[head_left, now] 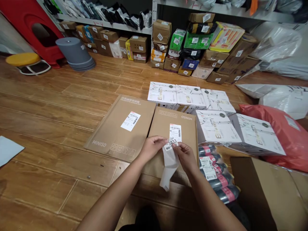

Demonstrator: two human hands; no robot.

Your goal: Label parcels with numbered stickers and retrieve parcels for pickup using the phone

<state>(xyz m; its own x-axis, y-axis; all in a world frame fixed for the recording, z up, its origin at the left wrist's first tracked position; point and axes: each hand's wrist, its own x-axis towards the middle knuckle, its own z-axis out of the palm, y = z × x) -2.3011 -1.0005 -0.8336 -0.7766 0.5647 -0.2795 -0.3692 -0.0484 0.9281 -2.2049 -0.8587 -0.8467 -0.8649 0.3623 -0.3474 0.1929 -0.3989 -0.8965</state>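
My left hand (154,147) pinches the upper left edge of a small white label (171,143) printed 3033. On the label's right side, my right hand (185,157) is closed too, thumb and fingers together. A pale backing strip (168,170) dangles below the label between my wrists. Under both hands lies a flat brown MINISO carton (178,117) with a white shipping label (175,132) on top. Another flat MINISO carton (115,128) lies against its left side, bearing its own shipping label (130,121).
White printed boxes (216,126) stand behind and right of the cartons. Plastic-wrapped dark bottles (218,173) lie at the right, beside an open cardboard box (271,192) and a red bag (276,131). Shelves with parcels line the back; a grey stool (74,53) stands far left.
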